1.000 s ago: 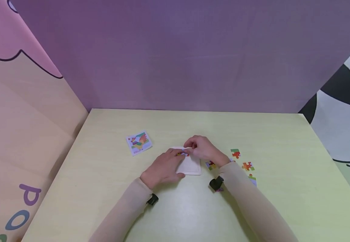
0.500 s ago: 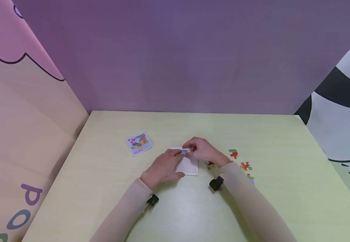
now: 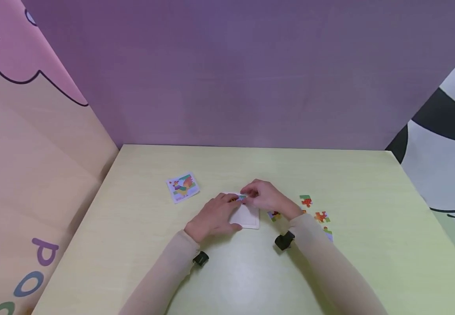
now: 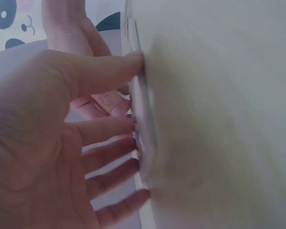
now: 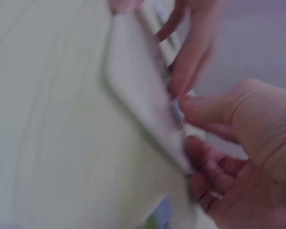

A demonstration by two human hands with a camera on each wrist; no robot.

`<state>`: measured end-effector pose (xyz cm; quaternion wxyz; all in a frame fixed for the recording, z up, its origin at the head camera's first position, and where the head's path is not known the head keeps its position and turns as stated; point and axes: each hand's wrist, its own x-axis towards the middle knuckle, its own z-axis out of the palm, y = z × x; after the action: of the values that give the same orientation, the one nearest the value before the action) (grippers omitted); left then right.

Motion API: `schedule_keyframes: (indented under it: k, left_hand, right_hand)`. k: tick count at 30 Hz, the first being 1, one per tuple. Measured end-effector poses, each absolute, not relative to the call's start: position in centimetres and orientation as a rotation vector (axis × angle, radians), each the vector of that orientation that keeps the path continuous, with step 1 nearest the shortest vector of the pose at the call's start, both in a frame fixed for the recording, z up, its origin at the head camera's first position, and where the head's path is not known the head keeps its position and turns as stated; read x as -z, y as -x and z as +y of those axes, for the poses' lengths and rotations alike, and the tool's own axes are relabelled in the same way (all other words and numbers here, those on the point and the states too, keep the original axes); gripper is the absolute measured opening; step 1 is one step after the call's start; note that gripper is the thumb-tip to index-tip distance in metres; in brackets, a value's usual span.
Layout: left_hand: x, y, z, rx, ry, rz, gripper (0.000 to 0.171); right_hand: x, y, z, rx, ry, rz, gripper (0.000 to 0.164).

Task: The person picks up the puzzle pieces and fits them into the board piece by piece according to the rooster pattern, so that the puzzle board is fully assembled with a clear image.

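Note:
A small white puzzle tray (image 3: 247, 218) lies on the table, with some colourful puzzle pieces (image 3: 241, 198) along its far side, partly covered by fingers. My left hand (image 3: 213, 216) rests at the tray's left side, fingers spread and fairly straight over it, thumb at the near edge. At the tray's far right corner, my right hand (image 3: 264, 194) has its thumb and fingers drawn together. In the right wrist view they pinch a small bluish puzzle piece (image 5: 177, 110) at the tray, close beside the left fingertips; most of that piece is hidden.
Several loose puzzle pieces lie right of the tray, among them a red and green piece (image 3: 306, 201) and an orange piece (image 3: 322, 217); the right forearm covers some. A square picture card (image 3: 183, 187) lies back left. A purple panel (image 3: 251, 78) stands behind the table.
The right fingers have shifted slightly at the tray's far corner, and a bluish piece shows there more than a second ago. The left hand stays in place; the head view has tilted slightly.

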<state>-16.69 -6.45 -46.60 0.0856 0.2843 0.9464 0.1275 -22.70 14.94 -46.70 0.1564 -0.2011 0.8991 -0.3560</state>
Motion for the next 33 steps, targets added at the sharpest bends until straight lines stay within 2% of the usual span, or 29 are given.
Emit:
schedule_keyframes:
  k: [9, 21, 33]
  left_hand:
    - [46.1, 16.4, -5.8, -0.341, -0.843, 2.834, 0.067]
    - [46.2, 16.0, -5.7, -0.373, -0.836, 2.826, 0.066]
    - [46.3, 15.9, -5.7, -0.359, -0.831, 2.822, 0.066]
  right_hand:
    - [45.8, 21.3, 18.5, 1.086, 0.492, 2.588, 0.036]
    - [45.3, 20.5, 25.9, 1.128, 0.357, 2.825, 0.030]
    - [45.4, 19.5, 30.9, 0.946, 0.239, 2.819, 0.035]
